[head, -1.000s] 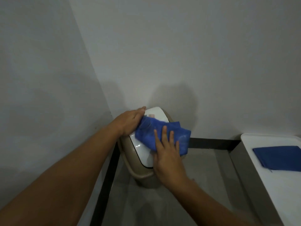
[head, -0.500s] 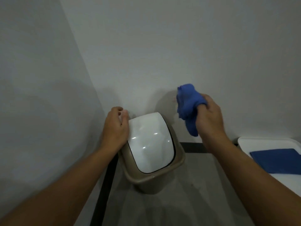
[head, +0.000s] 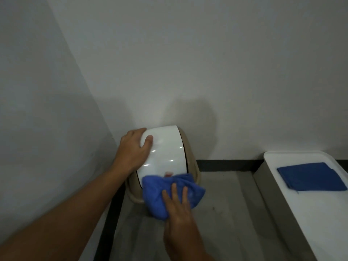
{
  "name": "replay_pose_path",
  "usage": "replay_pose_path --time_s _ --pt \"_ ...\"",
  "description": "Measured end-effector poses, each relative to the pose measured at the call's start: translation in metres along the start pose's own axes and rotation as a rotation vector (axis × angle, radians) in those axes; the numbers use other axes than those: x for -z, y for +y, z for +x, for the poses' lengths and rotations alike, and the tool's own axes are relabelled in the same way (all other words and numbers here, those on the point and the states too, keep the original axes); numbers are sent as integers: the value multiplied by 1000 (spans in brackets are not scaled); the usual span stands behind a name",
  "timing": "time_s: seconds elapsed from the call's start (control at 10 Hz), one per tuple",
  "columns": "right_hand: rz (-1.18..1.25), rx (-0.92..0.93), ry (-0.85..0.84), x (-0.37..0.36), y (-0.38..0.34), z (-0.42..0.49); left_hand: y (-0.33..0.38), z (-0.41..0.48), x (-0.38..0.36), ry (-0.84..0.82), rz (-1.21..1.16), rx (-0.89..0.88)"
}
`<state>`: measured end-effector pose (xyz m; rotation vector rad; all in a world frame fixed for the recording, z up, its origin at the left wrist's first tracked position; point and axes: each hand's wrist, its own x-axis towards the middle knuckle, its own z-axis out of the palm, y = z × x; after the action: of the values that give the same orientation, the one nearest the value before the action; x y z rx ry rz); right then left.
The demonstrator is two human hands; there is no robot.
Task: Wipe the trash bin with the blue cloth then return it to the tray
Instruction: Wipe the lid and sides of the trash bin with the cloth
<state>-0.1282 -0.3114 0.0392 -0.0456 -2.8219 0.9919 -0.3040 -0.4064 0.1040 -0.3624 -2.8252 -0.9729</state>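
Grey bench (head: 235, 213) filling the lower middle of the frame, white walls behind. At the right edge, white tray (head: 271, 157) carrying a folded blue cloth of its own (head: 310, 176), well apart from the action. Centre frame, bin (head: 194, 166) tipped toward the camera, glossy white lid (head: 165, 147) facing up and forward, tan body showing at the lower rim. Left hand (head: 131, 149) clamped over the lid's upper left corner, thumb on the white face, bracing. Right hand (head: 178, 210) pressed flat, fingers spread, on the bunched cloth (head: 160, 193), pinning it against the bin's lower front edge rather than clenching it.

Wiping in progress, by the look of it. Best done with steady palm pressure, long overlapping passes up the lid and around the tan rim. Small reddish mark just above the cloth: worth a pass, though too blurred to identify. Brace firm, since a tipped, slick bin could skid. Cloth to the tray only afterwards.
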Motion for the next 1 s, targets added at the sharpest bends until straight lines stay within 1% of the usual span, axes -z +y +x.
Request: replay_pose_path --time_s 0.1,0.2,0.3,0.4,0.5,0.6,0.7,0.8,0.9,1.0 --pt "282 -130 19 27 -19 -11 -2 8 -1 -73 -37 -81" --pt "652 -327 258 69 -15 5 0 11 -1 -88 -81 -135" --pt "939 -385 522 122 -1 45 2 7 0 41 -133 -128" --pt "758 -249 530 147 11 79 7 -1 -1 114 -138 -62" --pt "508 -182 280 129 22 105 9 -5 -10 8 -49 -49" --pt "401 -105 67 96 25 110 8 -4 -17 9 29 -26" --pt "329 -63 76 77 30 95 4 0 -18 24 50 -34" --pt "305 36 65 72 28 60 3 5 -18 5 44 -68" --pt "473 22 63 75 29 22 7 10 -17 -29 -1 -157" --pt "834 -219 315 105 42 26 9 15 -14 -88 -33 -233"
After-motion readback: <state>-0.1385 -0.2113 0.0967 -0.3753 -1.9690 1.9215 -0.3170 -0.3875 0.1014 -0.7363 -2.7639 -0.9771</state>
